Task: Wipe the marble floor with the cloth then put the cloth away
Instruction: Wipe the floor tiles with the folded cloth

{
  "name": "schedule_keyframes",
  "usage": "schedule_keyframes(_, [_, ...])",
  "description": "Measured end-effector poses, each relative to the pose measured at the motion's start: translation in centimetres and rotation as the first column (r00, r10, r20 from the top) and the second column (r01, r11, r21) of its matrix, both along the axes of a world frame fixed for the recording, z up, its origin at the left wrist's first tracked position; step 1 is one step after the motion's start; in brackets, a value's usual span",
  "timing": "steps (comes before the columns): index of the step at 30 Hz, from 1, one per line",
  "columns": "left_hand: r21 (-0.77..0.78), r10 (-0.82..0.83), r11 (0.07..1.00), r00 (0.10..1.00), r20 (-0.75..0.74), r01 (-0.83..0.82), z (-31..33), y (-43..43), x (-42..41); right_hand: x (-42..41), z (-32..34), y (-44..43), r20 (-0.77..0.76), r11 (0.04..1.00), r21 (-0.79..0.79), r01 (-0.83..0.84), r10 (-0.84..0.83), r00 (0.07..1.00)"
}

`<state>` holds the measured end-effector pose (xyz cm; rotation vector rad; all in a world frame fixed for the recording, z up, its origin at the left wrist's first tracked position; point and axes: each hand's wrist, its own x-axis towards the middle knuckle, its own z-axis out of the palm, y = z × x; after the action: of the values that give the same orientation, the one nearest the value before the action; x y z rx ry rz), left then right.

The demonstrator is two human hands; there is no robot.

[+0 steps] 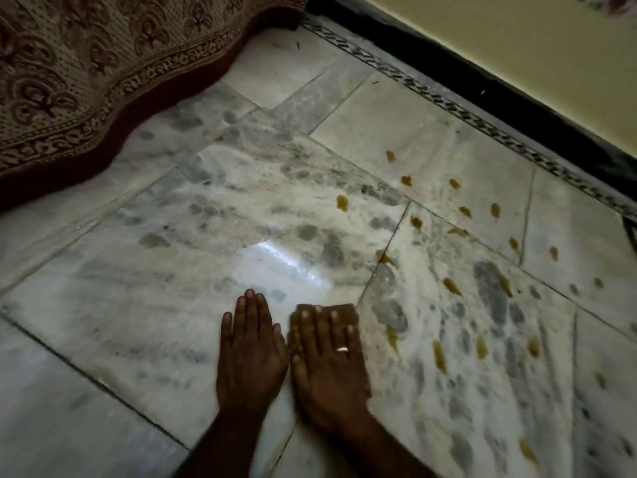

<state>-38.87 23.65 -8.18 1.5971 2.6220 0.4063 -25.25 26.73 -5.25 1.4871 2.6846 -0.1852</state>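
Observation:
A small brown cloth lies flat on the grey-white marble floor. My right hand is pressed palm-down on top of it, fingers spread, a ring on one finger; most of the cloth is hidden under the hand. My left hand lies flat on the bare marble just left of it, fingers together, holding nothing. Several yellow-brown drops are scattered on the floor to the right of and beyond the cloth.
A patterned cream and maroon bedspread hangs down to the floor at the upper left. A patterned border strip and a black skirting under a yellow wall run along the upper right.

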Motion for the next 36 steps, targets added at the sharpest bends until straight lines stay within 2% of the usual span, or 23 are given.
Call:
schedule_keyframes(5, [-0.021, 0.001, 1.000, 1.000, 0.015, 0.000, 0.1, 0.0, 0.0, -0.2, 0.5, 3.3, 0.030, 0.987, -0.019, -0.156, 0.157, 0.987])
schedule_keyframes(9, [-0.029, 0.000, 1.000, 1.000, 0.024, 0.000, 0.2, 0.1, 0.1, 2.9, 0.8, 9.3, 0.055, 0.990, -0.061, -0.129, 0.132, 0.990])
schedule_keyframes(13, [-0.083, 0.004, 0.997, 0.999, 0.051, 0.000, 0.6, 0.1, -0.2, 7.8, 2.0, 11.7, 0.163, 0.974, -0.168, -0.150, 0.178, 0.970])
schedule_keyframes(15, [-0.105, 0.006, 0.994, 0.998, 0.061, 0.000, 0.8, 0.0, -0.2, 10.9, 2.3, 10.8, 0.167, 0.968, -0.180, -0.173, 0.203, 0.965])
schedule_keyframes(20, [-0.121, 0.023, 0.992, 0.999, 0.049, -0.016, 0.8, 0.1, -0.2, 17.9, 1.5, 4.0, 0.122, 0.924, -0.006, -0.382, 0.380, 0.917])
schedule_keyframes(23, [-0.136, 0.017, 0.991, 0.999, 0.036, -0.012, 0.9, 0.1, 0.0, 16.0, 0.7, -1.9, 0.016, 0.881, 0.009, -0.474, 0.474, 0.881])
schedule_keyframes(26, [-0.164, 0.020, 0.986, 0.999, 0.029, -0.015, 0.7, 0.2, -0.2, 11.8, -0.3, -2.1, -0.064, 0.841, 0.027, -0.541, 0.541, 0.838])
schedule_keyframes(28, [-0.191, 0.032, 0.981, 0.999, 0.031, -0.025, 0.7, 0.3, -0.1, 10.1, -0.7, 0.3, -0.107, 0.845, 0.063, -0.531, 0.535, 0.838])
schedule_keyframes(30, [-0.216, 0.059, 0.975, 0.997, 0.052, -0.046, 0.8, 0.2, 0.3, 9.5, -1.1, 2.9, -0.163, 0.888, 0.060, -0.455, 0.459, 0.874])
schedule_keyframes(34, [-0.274, 0.077, 0.961, 0.990, 0.116, -0.042, 1.3, 0.3, 3.6, 11.2, -1.2, 7.7, -0.259, 0.989, 0.051, -0.139, 0.148, 0.955])
schedule_keyframes(36, [-0.274, 0.027, 0.962, 0.990, 0.139, 0.013, 1.4, 0.5, 5.9, 14.3, -1.0, 9.7, -0.214, 0.999, 0.026, -0.037, 0.042, 0.976])
